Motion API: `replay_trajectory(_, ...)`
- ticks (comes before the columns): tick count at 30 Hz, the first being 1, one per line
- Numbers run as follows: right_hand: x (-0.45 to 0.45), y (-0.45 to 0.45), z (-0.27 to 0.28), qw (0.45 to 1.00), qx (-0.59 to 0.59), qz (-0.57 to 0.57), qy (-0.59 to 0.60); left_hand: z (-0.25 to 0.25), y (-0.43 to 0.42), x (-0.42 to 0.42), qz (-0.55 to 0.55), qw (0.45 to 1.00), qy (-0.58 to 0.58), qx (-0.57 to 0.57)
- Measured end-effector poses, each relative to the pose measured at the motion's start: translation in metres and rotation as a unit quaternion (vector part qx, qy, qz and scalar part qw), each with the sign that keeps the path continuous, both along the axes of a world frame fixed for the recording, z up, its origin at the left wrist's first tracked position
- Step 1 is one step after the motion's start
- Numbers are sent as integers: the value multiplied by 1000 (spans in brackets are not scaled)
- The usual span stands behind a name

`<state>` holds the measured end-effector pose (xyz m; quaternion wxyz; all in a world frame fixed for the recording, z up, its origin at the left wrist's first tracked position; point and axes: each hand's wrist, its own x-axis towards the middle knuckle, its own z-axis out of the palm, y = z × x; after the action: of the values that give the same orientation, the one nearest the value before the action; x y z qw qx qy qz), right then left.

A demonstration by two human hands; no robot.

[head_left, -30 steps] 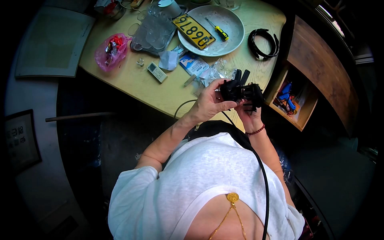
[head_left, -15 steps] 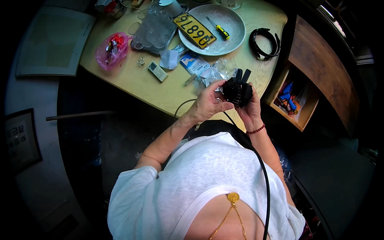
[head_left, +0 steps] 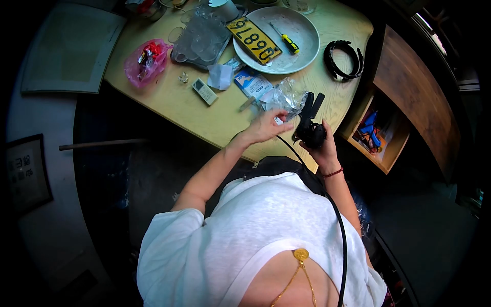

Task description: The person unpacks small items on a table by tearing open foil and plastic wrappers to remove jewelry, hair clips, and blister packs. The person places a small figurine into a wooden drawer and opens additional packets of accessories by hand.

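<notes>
- Above the near right part of the table [head_left: 225,115]: black device [head_left: 312,134], with two flat prongs pointing to the far side; its make-up is too dark to read.
- Right hand [head_left: 326,148] grips the device from its near right side, fingers curled around it and partly hidden by it. Dark red beaded bracelet [head_left: 333,173] on that wrist.
- Left hand [head_left: 263,128] is just left of the device, fingers bent and pointing right. Small white piece [head_left: 279,121] shows at the fingers; cannot tell whether they pinch it.
- Black cable [head_left: 343,245] runs from near the left hand, down over the white shirt [head_left: 245,225]; its far end is unclear.
- Just beyond the hands: crumpled clear plastic [head_left: 290,97], touching a blue-and-white packet [head_left: 253,84].
- Farther left: white remote [head_left: 204,91], pale paper [head_left: 220,75], then pink bag [head_left: 146,66] near the left edge.
- Far side: round pale dish [head_left: 304,28]; yellow number plate [head_left: 254,41] lies across its left rim, yellow-and-black screwdriver [head_left: 290,43] inside, right of the plate.
- Right of the dish: coiled black strap [head_left: 329,62].
- Right of the table: open drawer [head_left: 369,152], containing a blue tool [head_left: 368,124].
</notes>
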<state>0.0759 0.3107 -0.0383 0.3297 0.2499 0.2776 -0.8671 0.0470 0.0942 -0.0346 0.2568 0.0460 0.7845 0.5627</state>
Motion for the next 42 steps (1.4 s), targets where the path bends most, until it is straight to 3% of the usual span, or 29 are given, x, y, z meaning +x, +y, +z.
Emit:
replay_trajectory(1,-1,5,-7,1000,-18,7,9,4,-2,-9,29,996,53,-69)
replay_trajectory(2,0,8,-12,1000,-18,5,8,0,-2,-19,28,996,52,-68)
replay_trajectory(4,0,11,-12,996,66,-42,-46,-13,4,-35,47,964,189,-183)
replay_trajectory(6,-2,12,-13,996,65,-45,-40,-23,28,-43,58,953,225,-192)
replay_trajectory(7,-4,12,-11,997,44,-50,-31,-23,41,-48,116,878,341,-314)
replay_trajectory(9,-8,13,-8,998,24,-57,-23,-35,48,-58,169,771,446,-422)
replay_trajectory(12,-11,16,-3,998,-18,-65,15,-70,43,-71,202,817,353,-408)
replay_trajectory(14,-12,16,1,994,-18,-105,10,-71,31,-74,165,911,219,-307)
replay_trajectory(18,-18,12,5,992,-39,-113,50,-48,20,-61,178,920,283,-206)
replay_trajectory(24,-47,-18,25,984,-24,-65,162,-22,35,-33,137,901,365,-191)
replay_trajectory(26,-54,-28,5,948,171,14,267,-16,36,-22,148,899,366,-188)
replay_trajectory(27,-51,-34,7,936,240,6,256,-17,33,-18,167,917,320,-171)
replay_trajectory(32,-44,-36,-9,918,280,105,261,-28,18,-5,234,956,127,-122)
replay_trajectory(36,-38,-40,-1,922,266,160,232,-36,11,6,276,950,111,-97)
replay_trajectory(38,-37,-37,-5,891,310,199,265,-40,7,9,298,944,113,-84)
replay_trajectory(40,-34,-38,-11,849,364,189,333,-50,1,10,333,940,67,3)
replay_trajectory(42,-28,-43,-2,865,347,202,300,-42,0,13,331,936,116,-30)
